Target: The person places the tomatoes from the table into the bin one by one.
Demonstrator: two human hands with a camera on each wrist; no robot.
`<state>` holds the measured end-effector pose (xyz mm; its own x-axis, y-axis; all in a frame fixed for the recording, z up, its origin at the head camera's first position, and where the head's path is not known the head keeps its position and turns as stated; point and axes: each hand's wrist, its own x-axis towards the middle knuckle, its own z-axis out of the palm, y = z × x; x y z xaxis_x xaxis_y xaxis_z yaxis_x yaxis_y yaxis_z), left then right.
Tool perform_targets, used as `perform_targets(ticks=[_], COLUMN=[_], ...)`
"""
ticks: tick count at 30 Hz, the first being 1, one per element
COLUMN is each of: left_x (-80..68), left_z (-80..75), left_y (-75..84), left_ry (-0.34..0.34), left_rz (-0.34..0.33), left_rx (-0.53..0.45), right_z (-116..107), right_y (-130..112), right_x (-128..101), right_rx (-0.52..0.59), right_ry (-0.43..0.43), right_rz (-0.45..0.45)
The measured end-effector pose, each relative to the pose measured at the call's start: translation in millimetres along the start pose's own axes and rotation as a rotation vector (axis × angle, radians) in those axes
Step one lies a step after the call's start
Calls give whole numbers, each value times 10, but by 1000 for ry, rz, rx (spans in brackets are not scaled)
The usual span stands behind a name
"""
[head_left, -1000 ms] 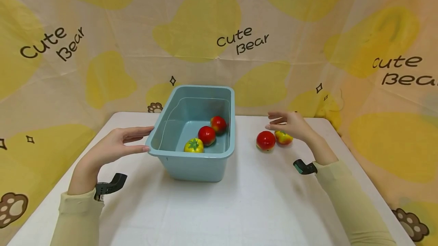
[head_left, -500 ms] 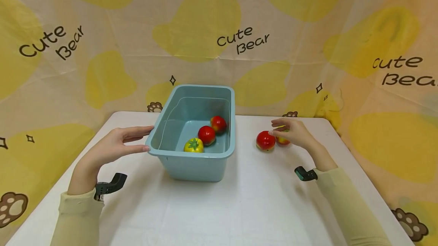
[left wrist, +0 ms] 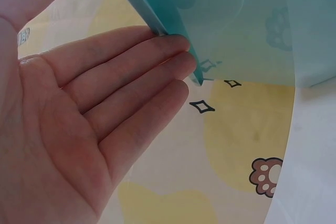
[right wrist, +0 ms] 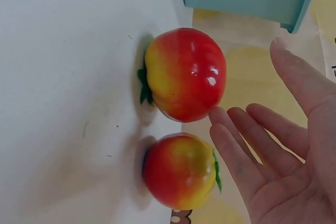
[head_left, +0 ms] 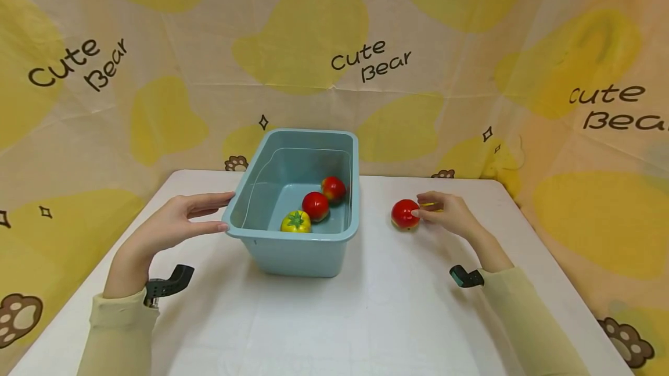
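My left hand (head_left: 175, 224) touches the left rim of a blue-grey plastic bin (head_left: 300, 257) with its straight fingers (left wrist: 149, 114). On the white table, a glossy red tomato (head_left: 405, 214) stands right of the bin, its yellow end and green leaves down against the tabletop in the right wrist view. My right hand (head_left: 448, 213) hovers at its right side, fingers relaxed and spread from the thumb, nothing gripped. In the right wrist view the fingertips (right wrist: 218, 115) come right up to the tomato. A second red-and-yellow tomato (right wrist: 181, 171) sits beside it, mostly hidden by the right hand in the head view.
Inside the bin lie two red tomatoes (head_left: 316, 206) and a yellow one (head_left: 296, 222) with a green star-shaped top. A patterned cloth (head_left: 292, 39) hangs behind and beside the white table (head_left: 313, 323). Black straps (head_left: 169, 283) circle both wrists.
My right hand has lowered and shifted slightly right, from above the two tomatoes to beside the red one, now covering most of the second. The left hand and bin have stayed put.
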<state>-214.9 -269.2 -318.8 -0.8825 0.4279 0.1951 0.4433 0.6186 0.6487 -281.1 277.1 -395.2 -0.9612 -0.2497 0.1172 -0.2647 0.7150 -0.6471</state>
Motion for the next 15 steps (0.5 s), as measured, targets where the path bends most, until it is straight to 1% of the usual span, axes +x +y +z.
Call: perform_targets(ticks=[5,8,15], left_x=[1,1,-2], left_z=[-6,-5,3], left_y=[-28,-20,-4], left_ry=[-20,-21,-12], left_rz=[10,7,0], left_rx=[30,37,15], right_z=[60,96,155], right_y=[56,78,81], right_x=[-28,-42,-59], right_rx=[13,17,15], right_ry=[29,41,50], right_rz=[-10,-5,13])
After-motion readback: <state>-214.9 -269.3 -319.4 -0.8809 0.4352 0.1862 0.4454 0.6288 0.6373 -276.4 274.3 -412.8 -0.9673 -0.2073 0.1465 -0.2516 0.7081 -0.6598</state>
